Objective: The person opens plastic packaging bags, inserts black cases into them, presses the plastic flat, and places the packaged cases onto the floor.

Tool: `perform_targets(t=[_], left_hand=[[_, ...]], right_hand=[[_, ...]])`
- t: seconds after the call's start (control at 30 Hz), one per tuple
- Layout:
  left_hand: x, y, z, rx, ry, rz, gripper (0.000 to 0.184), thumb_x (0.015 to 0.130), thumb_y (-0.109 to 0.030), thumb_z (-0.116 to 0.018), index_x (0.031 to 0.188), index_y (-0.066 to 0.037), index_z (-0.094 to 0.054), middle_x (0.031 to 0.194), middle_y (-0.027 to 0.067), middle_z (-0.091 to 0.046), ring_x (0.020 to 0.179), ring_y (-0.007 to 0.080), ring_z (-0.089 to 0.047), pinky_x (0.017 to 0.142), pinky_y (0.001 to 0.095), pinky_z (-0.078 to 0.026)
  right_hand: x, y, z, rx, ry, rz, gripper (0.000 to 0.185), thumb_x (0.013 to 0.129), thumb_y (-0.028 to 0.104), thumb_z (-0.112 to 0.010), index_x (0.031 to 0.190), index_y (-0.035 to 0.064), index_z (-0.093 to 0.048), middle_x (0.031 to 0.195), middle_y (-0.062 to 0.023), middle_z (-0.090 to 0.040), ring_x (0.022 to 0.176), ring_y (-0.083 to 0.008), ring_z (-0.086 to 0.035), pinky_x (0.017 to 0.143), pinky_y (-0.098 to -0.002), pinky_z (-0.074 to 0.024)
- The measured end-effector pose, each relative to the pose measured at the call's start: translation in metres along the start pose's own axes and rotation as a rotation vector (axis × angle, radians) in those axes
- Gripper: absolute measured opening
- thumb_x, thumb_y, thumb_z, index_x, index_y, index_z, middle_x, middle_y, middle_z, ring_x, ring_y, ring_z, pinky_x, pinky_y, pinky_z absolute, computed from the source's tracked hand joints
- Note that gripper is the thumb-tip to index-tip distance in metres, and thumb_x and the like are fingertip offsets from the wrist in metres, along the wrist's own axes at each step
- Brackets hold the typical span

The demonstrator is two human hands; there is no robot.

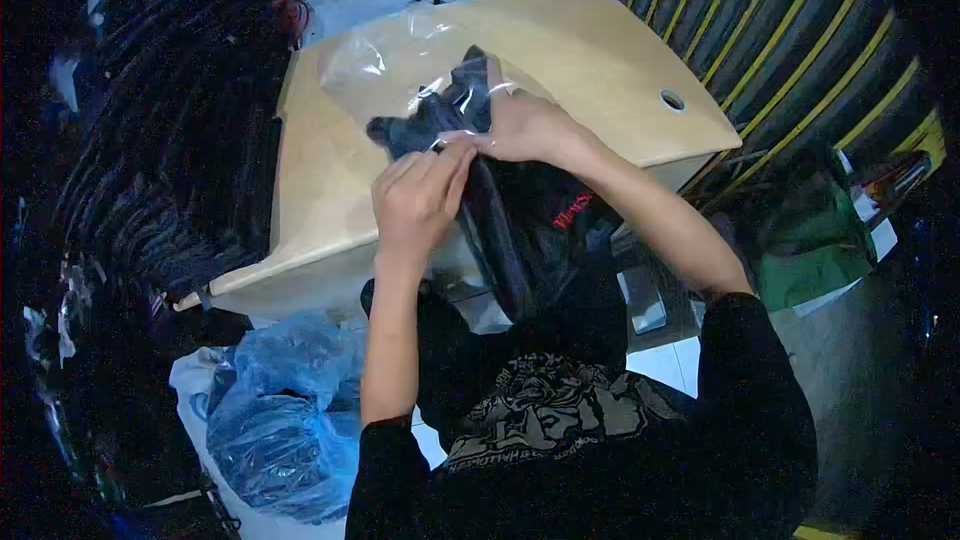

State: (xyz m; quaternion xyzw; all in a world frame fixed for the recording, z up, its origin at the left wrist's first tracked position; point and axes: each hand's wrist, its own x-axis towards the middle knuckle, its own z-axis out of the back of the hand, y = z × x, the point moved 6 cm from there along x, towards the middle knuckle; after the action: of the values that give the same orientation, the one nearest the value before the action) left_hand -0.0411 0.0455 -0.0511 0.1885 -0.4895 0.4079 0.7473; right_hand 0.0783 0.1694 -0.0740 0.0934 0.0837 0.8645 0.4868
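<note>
A clear plastic bag [375, 55] lies on the wooden table, partly around a folded black garment [520, 230]. The garment hangs over the table's near edge towards my lap, and red lettering shows on its right side. My left hand [415, 195] is closed, its fingertips pinching at the bag's edge over the middle of the garment. Touching those fingertips is the thumb of my right hand [530, 127], which grips the bag and garment from the right. Its other fingers are partly hidden by shiny plastic and dark cloth.
The pale wooden table [570, 35] has a round cable hole [672, 100] at right. Piled dark material [160, 140] stands at left. Blue plastic bags [290, 420] sit below left. Black stacks with yellow stripes [760, 30] and a green bag [815, 260] are at right.
</note>
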Motion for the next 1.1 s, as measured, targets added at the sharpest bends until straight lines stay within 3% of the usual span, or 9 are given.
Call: perform_targets(t=[0.13, 0.27, 0.43, 0.63, 0.77, 0.93, 0.97, 1.03, 1.1], left_hand=[[-0.017, 0.008, -0.001, 0.038, -0.032, 0.074, 0.011, 0.078, -0.010, -0.072, 0.087, -0.007, -0.067, 0.061, 0.0041, -0.057, 0.054, 0.0193, -0.056, 0.052, 0.0309, -0.044], [-0.028, 0.002, 0.004, 0.069, 0.062, 0.067, 0.014, 0.076, -0.014, -0.073, 0.087, -0.007, -0.066, 0.061, 0.0035, -0.055, 0.057, 0.0187, -0.056, 0.053, 0.0318, -0.043], [-0.046, -0.003, 0.000, 0.050, 0.306, 0.139, 0.020, 0.076, -0.016, -0.073, 0.094, -0.009, -0.067, 0.068, 0.0082, -0.060, 0.062, 0.0250, -0.057, 0.059, 0.0364, -0.046], [-0.055, 0.006, -0.015, 0.109, 0.360, 0.212, 0.017, 0.081, -0.012, -0.065, 0.097, -0.009, -0.066, 0.073, 0.0067, -0.060, 0.069, 0.0245, -0.058, 0.065, 0.0367, -0.047], [-0.061, 0.016, -0.026, 0.062, 0.319, 0.218, 0.015, 0.080, -0.009, -0.064, 0.095, -0.008, -0.067, 0.072, 0.0076, -0.059, 0.069, 0.0252, -0.057, 0.065, 0.0366, -0.046], [-0.059, 0.024, -0.030, 0.033, 0.319, 0.252, 0.014, 0.079, -0.009, -0.066, 0.093, -0.009, -0.068, 0.069, 0.0077, -0.056, 0.066, 0.0253, -0.055, 0.063, 0.0362, -0.045], [-0.058, 0.023, -0.029, 0.024, 0.311, 0.249, 0.013, 0.079, -0.010, -0.067, 0.092, -0.009, -0.068, 0.069, 0.0076, -0.056, 0.066, 0.0253, -0.055, 0.062, 0.0360, -0.045], [-0.054, 0.018, -0.030, 0.009, 0.296, 0.235, 0.011, 0.080, -0.011, -0.067, 0.091, -0.009, -0.068, 0.069, 0.0073, -0.056, 0.065, 0.0254, -0.055, 0.061, 0.0357, -0.045], [-0.050, 0.011, -0.032, 0.066, 0.267, 0.122, 0.010, 0.079, -0.012, -0.068, 0.089, -0.008, -0.068, 0.066, 0.0056, -0.053, 0.062, 0.0231, -0.053, 0.059, 0.0345, -0.043]], right_hand=[[0.001, 0.005, 0.015, 0.273, -0.368, 0.115, 0.072, 0.093, 0.039, -0.052, 0.138, -0.0105, -0.024, 0.131, -0.0367, -0.039, 0.123, -0.0493, -0.040, 0.104, -0.0454, -0.0346], [0.006, -0.007, -0.011, -0.264, -0.623, 0.224, 0.058, 0.086, 0.015, -0.055, 0.133, -0.0120, -0.032, 0.134, -0.0320, -0.037, 0.125, -0.0433, -0.039, 0.105, -0.0444, -0.0345], [0.011, -0.009, -0.019, -0.094, -0.625, 0.295, 0.043, 0.086, 0.008, -0.044, 0.124, -0.0126, -0.045, 0.136, -0.0281, -0.038, 0.129, -0.0414, -0.035, 0.107, -0.0476, -0.0329], [-0.068, 0.027, -0.027, -0.216, -0.025, 0.560, 0.049, 0.090, 0.016, -0.053, 0.130, -0.0101, -0.041, 0.141, -0.0257, -0.034, 0.137, -0.0417, -0.023, 0.110, -0.0521, -0.0251], [-0.128, 0.024, -0.003, 0.013, -0.063, 0.662, 0.044, 0.084, 0.016, -0.064, 0.123, -0.0021, -0.053, 0.129, -0.0196, -0.050, 0.124, -0.0342, -0.045, 0.103, -0.0421, -0.0382], [-0.209, -0.051, 0.019, 0.285, -0.685, -0.221, 0.055, 0.078, 0.018, -0.073, 0.127, 0.0039, -0.051, 0.128, -0.0154, -0.054, 0.112, -0.0291, -0.056, 0.095, -0.0349, -0.0441], [-0.225, -0.071, -0.014, 0.416, -0.687, -0.354, 0.059, 0.082, 0.017, -0.069, 0.134, 0.0053, -0.042, 0.130, -0.0149, -0.052, 0.113, -0.0297, -0.055, 0.095, -0.0419, -0.0460], [-0.252, -0.078, -0.105, 1.961, -0.319, -0.639, 0.056, 0.089, 0.016, -0.062, 0.137, 0.0059, -0.036, 0.133, -0.0166, -0.047, 0.118, -0.0291, -0.052, 0.095, -0.0495, -0.0459], [-0.257, -0.050, -0.142, 2.072, -0.267, -0.375, 0.046, 0.094, 0.015, -0.055, 0.136, 0.0059, -0.036, 0.131, -0.0155, -0.048, 0.117, -0.0274, -0.054, 0.093, -0.0536, -0.0476]])
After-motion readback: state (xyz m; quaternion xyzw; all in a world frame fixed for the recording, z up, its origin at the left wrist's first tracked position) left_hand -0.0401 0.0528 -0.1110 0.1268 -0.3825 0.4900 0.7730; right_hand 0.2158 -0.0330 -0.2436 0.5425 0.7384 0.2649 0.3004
